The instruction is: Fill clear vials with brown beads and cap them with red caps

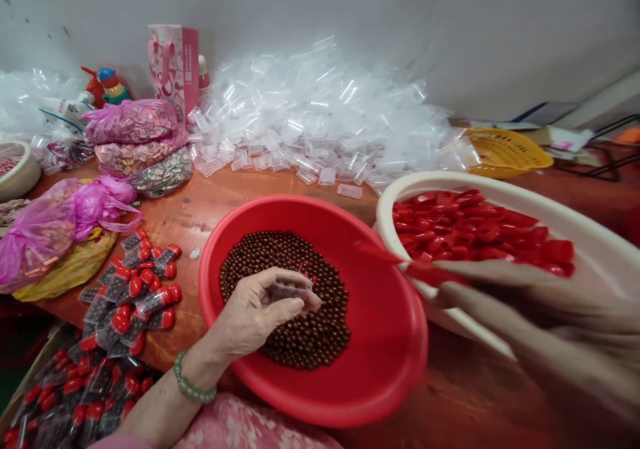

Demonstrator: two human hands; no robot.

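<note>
My left hand (257, 312), with a green bead bracelet at its wrist, is closed around a small clear plastic container (290, 289). Its open end shows small beads inside. Below it is a red basin (385, 375) holding a heap of shiny brown beads (320, 339). To the right, my right hand (540, 315) is smeared by motion. Its fingers pinch a red plastic cap (433, 273) by the near rim of a white basin (400, 182). Many loose red caps (465, 225) lie in that basin.
Filled, red-capped containers (133, 295) are piled left of the red basin, with more in a box (75, 395) below. Clear empty containers (320, 115) are heaped along the wall. Pink bags of small packets (135, 122), a paper bag (173, 69) and a yellow basket (510, 152) stand around.
</note>
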